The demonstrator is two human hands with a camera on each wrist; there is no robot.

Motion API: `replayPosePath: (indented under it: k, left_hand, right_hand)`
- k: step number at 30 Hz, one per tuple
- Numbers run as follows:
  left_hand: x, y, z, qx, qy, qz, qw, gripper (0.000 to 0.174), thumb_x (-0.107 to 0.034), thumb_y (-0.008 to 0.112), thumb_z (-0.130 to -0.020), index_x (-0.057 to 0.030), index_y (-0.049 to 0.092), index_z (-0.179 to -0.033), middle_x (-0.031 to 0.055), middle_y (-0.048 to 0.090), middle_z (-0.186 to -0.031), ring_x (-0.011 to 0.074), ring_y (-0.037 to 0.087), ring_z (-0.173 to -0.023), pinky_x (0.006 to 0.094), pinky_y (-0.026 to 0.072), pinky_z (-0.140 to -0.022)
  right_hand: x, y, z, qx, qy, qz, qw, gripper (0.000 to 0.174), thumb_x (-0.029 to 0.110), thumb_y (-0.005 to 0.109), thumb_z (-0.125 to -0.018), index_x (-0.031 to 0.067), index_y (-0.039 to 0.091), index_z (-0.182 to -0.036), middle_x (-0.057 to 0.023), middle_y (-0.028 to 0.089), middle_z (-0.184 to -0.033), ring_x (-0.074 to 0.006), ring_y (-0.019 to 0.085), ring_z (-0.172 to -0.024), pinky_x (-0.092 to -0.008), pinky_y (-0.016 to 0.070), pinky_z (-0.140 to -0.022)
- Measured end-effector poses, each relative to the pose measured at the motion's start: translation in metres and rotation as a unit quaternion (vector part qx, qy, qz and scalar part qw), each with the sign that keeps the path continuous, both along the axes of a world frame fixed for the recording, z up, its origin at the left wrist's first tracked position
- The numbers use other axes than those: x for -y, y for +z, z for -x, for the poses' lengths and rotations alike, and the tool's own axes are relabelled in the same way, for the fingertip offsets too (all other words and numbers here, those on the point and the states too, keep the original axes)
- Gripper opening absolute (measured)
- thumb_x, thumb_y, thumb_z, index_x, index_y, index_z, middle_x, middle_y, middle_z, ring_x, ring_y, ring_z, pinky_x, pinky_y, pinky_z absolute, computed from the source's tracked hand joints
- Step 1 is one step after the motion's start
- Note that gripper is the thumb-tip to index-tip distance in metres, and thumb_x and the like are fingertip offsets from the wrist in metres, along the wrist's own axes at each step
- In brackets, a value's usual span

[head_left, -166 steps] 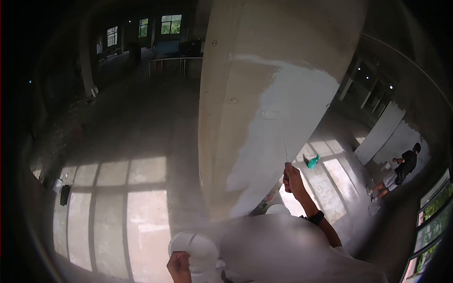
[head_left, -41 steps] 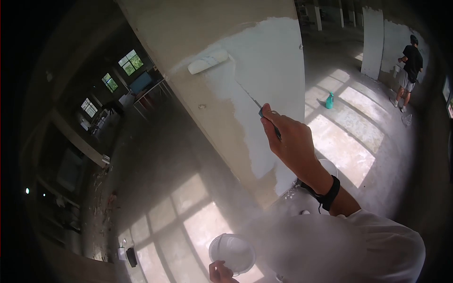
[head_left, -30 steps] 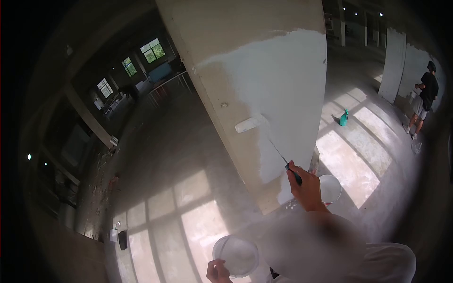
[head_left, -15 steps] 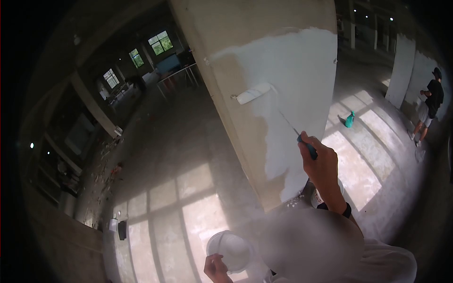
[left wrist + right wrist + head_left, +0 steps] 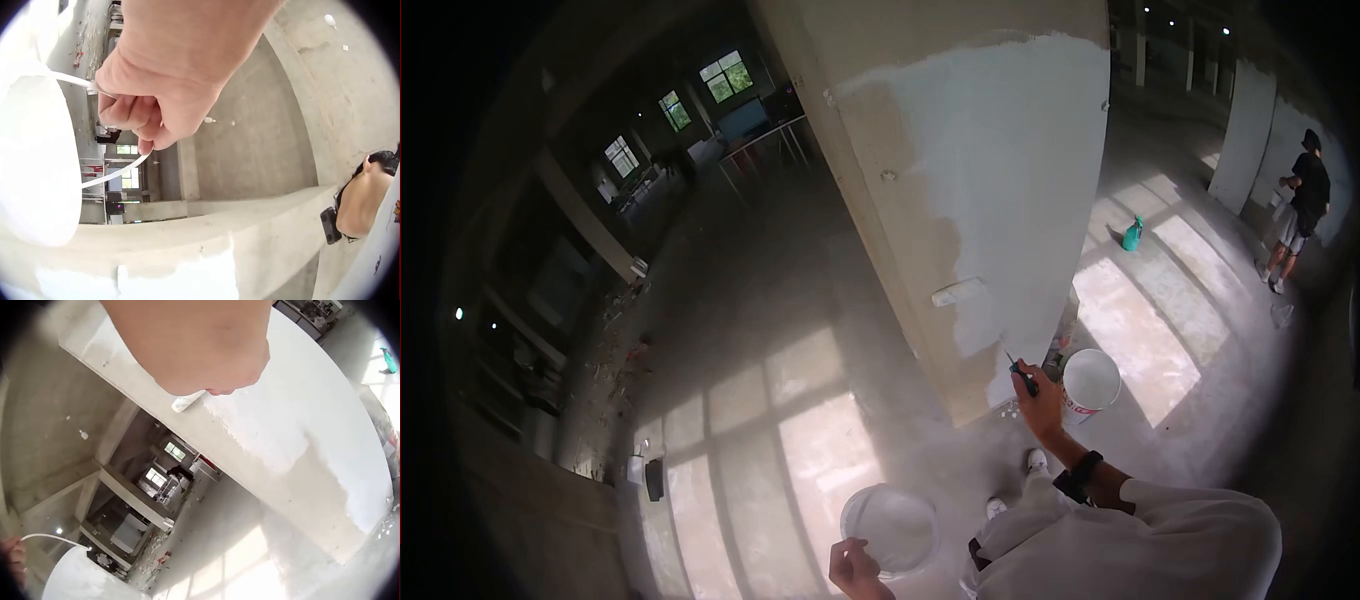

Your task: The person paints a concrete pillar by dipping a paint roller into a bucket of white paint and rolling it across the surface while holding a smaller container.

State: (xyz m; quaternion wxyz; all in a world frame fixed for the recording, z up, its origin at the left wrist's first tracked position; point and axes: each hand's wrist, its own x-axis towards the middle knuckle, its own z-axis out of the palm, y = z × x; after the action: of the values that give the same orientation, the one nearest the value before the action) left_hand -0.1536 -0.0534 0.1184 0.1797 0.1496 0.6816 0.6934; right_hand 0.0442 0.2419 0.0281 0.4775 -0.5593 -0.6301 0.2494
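My right hand (image 5: 1040, 402) grips the dark handle of a paint roller (image 5: 958, 292), whose white sleeve lies against the lower part of a column (image 5: 1030, 180) partly coated white. In the right wrist view the hand (image 5: 209, 347) hides most of the roller (image 5: 187, 401); only one end of its sleeve shows. My left hand (image 5: 855, 568) holds a white bucket (image 5: 890, 530) by its handle. The left wrist view shows the fingers of that hand (image 5: 156, 81) curled round the thin white handle (image 5: 119, 177), with the bucket (image 5: 40, 162) hanging beside it.
Another white bucket (image 5: 1092, 380) stands on the floor by the column's foot. A green spray bottle (image 5: 1132, 234) is on the sunlit floor beyond. At the far right a person in a black shirt (image 5: 1308, 190) stands by a wall. A table (image 5: 765, 137) is in the back left.
The roller has moved down the column, with my right hand lower than half a second ago. Earlier it went down, then up. White coating reaches further left than several seconds ago. My left hand still holds the bucket.
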Motion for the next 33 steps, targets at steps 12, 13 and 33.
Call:
replayPosePath:
  k: [12,13,33]
  left_hand:
    - [0.004,-0.011,0.005,0.005,0.023,0.003,1.0,0.023,-0.023,0.06,-0.096,-0.0035,0.063,-0.084,-0.0063,0.038,-0.054,0.0027,0.027,-0.048,0.0221,0.017,-0.045]
    - [0.003,-0.012,0.005,0.003,0.017,0.002,1.0,0.023,-0.023,0.06,-0.096,-0.0035,0.063,-0.084,-0.0063,0.037,-0.054,0.0027,0.027,-0.048,0.0222,0.017,-0.045]
    - [-0.03,0.0,-0.004,0.007,-0.028,0.04,0.999,0.024,-0.019,0.057,-0.097,-0.005,0.055,-0.078,-0.0085,0.03,-0.051,0.0001,0.02,-0.046,0.0235,0.0122,-0.045]
  right_hand:
    - [-0.069,0.159,-0.025,-0.123,-0.005,-0.161,0.979,0.025,0.011,0.066,-0.092,-0.0011,0.066,-0.113,-0.0042,0.062,-0.07,-0.0038,0.048,-0.058,-0.0203,0.0396,-0.051]
    - [-0.075,0.177,-0.028,-0.112,-0.007,-0.185,0.976,0.025,0.011,0.066,-0.092,-0.0011,0.067,-0.113,-0.0041,0.061,-0.067,-0.0034,0.047,-0.057,-0.0205,0.0386,-0.05]
    - [-0.054,0.035,-0.046,0.223,0.023,0.067,0.972,0.023,0.027,0.066,-0.086,0.0123,0.069,-0.102,-0.0129,0.07,-0.082,-0.0328,0.068,-0.076,-0.0431,0.0536,-0.07]
